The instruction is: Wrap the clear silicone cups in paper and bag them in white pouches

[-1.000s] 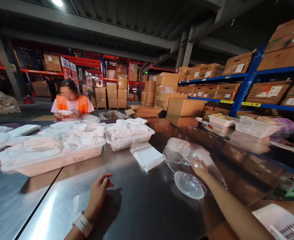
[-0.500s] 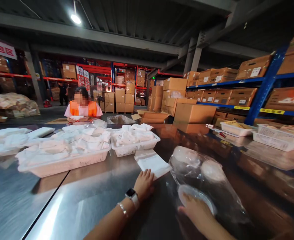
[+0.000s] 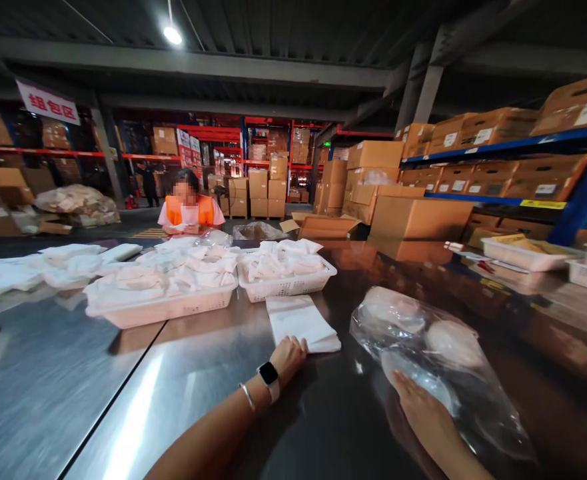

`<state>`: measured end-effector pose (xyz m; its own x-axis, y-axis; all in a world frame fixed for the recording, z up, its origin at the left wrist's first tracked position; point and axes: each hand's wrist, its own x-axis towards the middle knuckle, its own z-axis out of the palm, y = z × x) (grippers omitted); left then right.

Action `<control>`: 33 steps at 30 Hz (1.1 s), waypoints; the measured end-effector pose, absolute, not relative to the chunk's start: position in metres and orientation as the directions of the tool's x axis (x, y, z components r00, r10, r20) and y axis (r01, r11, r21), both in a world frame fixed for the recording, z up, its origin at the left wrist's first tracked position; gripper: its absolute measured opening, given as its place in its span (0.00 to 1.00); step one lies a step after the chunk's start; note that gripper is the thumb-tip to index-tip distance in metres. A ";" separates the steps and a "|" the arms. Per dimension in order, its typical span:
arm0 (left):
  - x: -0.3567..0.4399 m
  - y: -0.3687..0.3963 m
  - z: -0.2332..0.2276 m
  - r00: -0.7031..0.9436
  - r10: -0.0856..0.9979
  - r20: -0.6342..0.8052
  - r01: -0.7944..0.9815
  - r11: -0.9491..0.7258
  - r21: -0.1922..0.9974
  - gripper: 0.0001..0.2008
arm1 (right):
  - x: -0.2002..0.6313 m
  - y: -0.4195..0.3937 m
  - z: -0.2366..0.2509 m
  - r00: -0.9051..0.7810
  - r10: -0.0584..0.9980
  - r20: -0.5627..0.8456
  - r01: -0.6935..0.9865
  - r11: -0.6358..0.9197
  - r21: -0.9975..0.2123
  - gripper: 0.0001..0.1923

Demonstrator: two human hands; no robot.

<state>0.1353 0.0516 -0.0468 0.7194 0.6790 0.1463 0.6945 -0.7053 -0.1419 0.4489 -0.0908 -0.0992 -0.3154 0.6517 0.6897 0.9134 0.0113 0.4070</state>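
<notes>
A folded white cloth lies flat on the metal table, in front of the baskets. My left hand, with a watch on its wrist, is closed on the cloth's near edge, fingers curled over it. To the right, my right hand rests with outstretched fingers on a round translucent plastic dish; its thumb is hidden. Around and beyond the dish spreads a clear plastic bag, with two more rounded translucent pieces showing through it. Whether the touched dish is inside the bag, I cannot tell.
Beyond the cloth stand two white baskets, a long one and a smaller one, heaped with white cloths. More white cloths lie at the left. A person in an orange vest is across the table. Another white basket stands far right.
The view has swung left. My left fingers, earlier stretched onto the cloth, now curl at its near edge, and the cloth lies at a slightly different angle. My right hand stays at the dish.
</notes>
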 end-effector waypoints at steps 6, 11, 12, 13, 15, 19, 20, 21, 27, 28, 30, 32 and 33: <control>0.094 0.052 -0.023 0.681 0.726 0.093 0.732 -0.679 -0.053 0.14 | 0.413 -0.114 -0.096 -0.438 0.553 0.709 0.894 0.187 0.406 0.22; 0.099 0.079 -0.001 0.606 0.792 0.067 0.793 -0.609 0.018 0.13 | 0.384 -0.139 -0.080 -0.576 0.550 0.604 0.817 0.409 0.406 0.23; 0.102 0.083 0.000 0.598 0.799 0.061 0.799 -0.600 0.024 0.12 | 0.381 -0.142 -0.079 -0.605 0.554 0.572 0.795 0.454 0.401 0.25; 0.105 0.087 0.000 0.594 0.803 0.055 0.803 -0.596 0.027 0.12 | 0.380 -0.145 -0.079 -0.619 0.563 0.549 0.784 0.483 0.389 0.28; 0.111 0.094 -0.002 0.589 0.807 0.048 0.807 -0.590 0.022 0.12 | 0.379 -0.148 -0.082 -0.597 0.581 0.553 0.800 0.478 0.362 0.30; 0.118 0.103 -0.007 0.591 0.805 0.060 0.807 -0.591 -0.013 0.11 | 0.382 -0.145 -0.089 -0.486 0.625 0.611 0.874 0.352 0.335 0.26; 0.119 0.104 -0.007 0.593 0.802 0.067 0.805 -0.593 -0.022 0.10 | 0.383 -0.144 -0.089 -0.483 0.633 0.605 0.876 0.344 0.339 0.25; 0.118 0.104 -0.007 0.596 0.799 0.079 0.802 -0.596 -0.032 0.10 | 0.383 -0.143 -0.088 -0.491 0.637 0.595 0.871 0.348 0.347 0.25; 0.103 0.070 0.000 0.708 0.685 0.173 0.704 -0.703 -0.099 0.13 | 0.385 -0.148 -0.085 -0.601 0.570 0.560 0.794 0.507 0.336 0.25; 0.100 0.057 0.000 0.736 0.653 0.180 0.675 -0.729 -0.114 0.12 | 0.383 -0.151 -0.087 -0.602 0.561 0.568 0.787 0.537 0.304 0.24; 0.094 0.028 -0.005 0.779 0.599 0.183 0.624 -0.769 -0.138 0.12 | 0.369 -0.160 -0.089 -0.593 0.543 0.594 0.771 0.597 0.224 0.23; 0.089 -0.001 -0.014 0.814 0.555 0.171 0.578 -0.802 -0.149 0.11 | 0.345 -0.168 -0.085 -0.614 0.499 0.612 0.713 0.683 0.158 0.21; 0.086 -0.013 -0.019 0.833 0.529 0.163 0.551 -0.820 -0.155 0.10 | 0.330 -0.172 -0.080 -0.641 0.461 0.614 0.661 0.737 0.137 0.20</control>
<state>0.0861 -0.0134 -0.0192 0.8327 0.5292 0.1631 0.5513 -0.8198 -0.1549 0.3301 -0.1718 -0.0798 -0.6411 0.4610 0.6135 0.6614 0.7375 0.1370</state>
